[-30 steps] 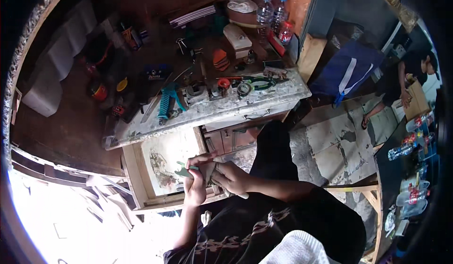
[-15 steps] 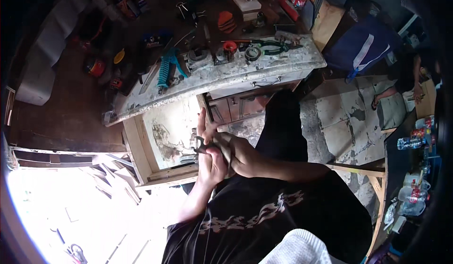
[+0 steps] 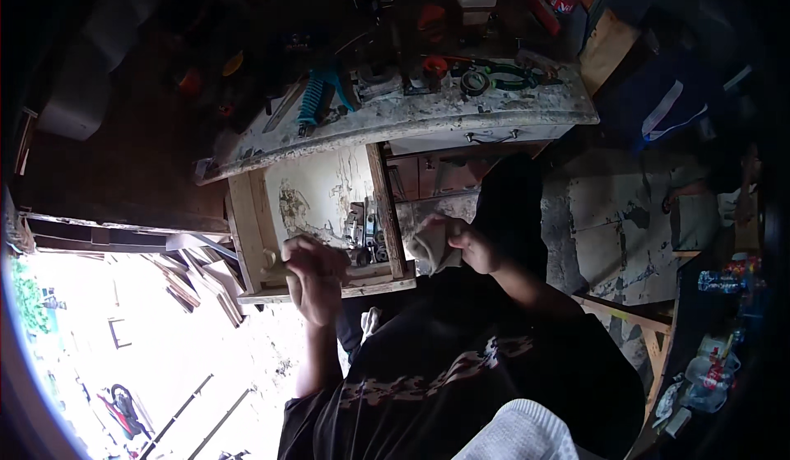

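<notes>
My left hand point(image 3: 315, 275) is over the front of an open wooden drawer point(image 3: 321, 180). Its fingers are curled and smeared by motion, so I cannot see whether anything is in them. Several metal tools or parts point(image 3: 366, 230) lie at the drawer's right side, beyond that hand. Just right of the drawer, my right hand point(image 3: 477, 248) grips a crumpled greyish cloth point(image 3: 434, 248) between thumb and fingers. The cloth hangs in front of my dark shirt.
On the worn white bench edge point(image 3: 395, 127) are a teal-handled tool point(image 3: 317, 98), a tape roll point(image 3: 474, 83) and green-handled pliers point(image 3: 514, 77). Wood strips point(image 3: 210, 283) lean at left. Plastic bottles point(image 3: 712, 378) stand at right. Another person's foot point(image 3: 683, 192) shows at far right.
My hands have parted. The left moved left over the drawer; the dark metal tool it held no longer shows there. The right moved right with the cloth. The view has shifted.
</notes>
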Available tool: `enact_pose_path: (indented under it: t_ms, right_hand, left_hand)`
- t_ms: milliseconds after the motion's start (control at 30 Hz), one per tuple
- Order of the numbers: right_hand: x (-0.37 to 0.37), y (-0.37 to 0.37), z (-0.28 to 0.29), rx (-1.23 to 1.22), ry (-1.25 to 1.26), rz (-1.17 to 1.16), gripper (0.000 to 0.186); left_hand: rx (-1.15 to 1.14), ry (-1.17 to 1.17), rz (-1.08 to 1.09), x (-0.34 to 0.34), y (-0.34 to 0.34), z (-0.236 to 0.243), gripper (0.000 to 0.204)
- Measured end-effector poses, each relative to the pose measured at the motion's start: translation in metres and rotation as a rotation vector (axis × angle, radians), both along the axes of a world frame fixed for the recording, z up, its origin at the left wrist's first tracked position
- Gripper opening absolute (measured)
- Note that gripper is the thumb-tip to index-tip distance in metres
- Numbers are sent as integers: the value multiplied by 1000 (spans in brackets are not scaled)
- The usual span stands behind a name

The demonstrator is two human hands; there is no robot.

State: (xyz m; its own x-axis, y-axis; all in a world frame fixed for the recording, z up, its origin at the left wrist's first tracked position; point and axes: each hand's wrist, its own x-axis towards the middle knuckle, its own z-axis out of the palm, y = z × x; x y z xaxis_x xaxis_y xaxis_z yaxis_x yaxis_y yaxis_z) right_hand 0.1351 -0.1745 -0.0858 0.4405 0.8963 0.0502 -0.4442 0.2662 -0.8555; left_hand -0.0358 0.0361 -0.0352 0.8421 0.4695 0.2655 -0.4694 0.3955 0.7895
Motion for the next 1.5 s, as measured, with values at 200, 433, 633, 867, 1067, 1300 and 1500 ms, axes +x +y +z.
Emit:
enact_pose_path:
  t_ms: [200, 433, 633, 867, 1067, 1300, 1500]
  right_hand:
    - [4, 3, 19, -331, -545, 132, 45]
    - [9, -13, 34, -203, -365, 110, 18]
    - [71, -77, 27, -174, 72, -468, 15]
    - [203, -152, 64, -845, -663, -1219, 31]
    - [223, -143, 69, -1388, -949, -1097, 53]
    - [213, -146, 80, -1523, -1015, -1149, 76]
    - [220, -151, 68, -1211, -1167, -1102, 62]
  left_hand:
    - [63, 220, -189, 31, -47, -18, 68]
    - [575, 178, -121, 69, -58, -5, 70]
    - [315, 280, -238, 68, -45, 5, 45]
    - [374, 469, -150, 36, -1, 6, 23]
    - [329, 478, -20, 26, 6, 9, 23]
    - [599, 652, 25, 7, 36, 18, 27]
    - [630, 693, 204, -5, 69, 12, 21]
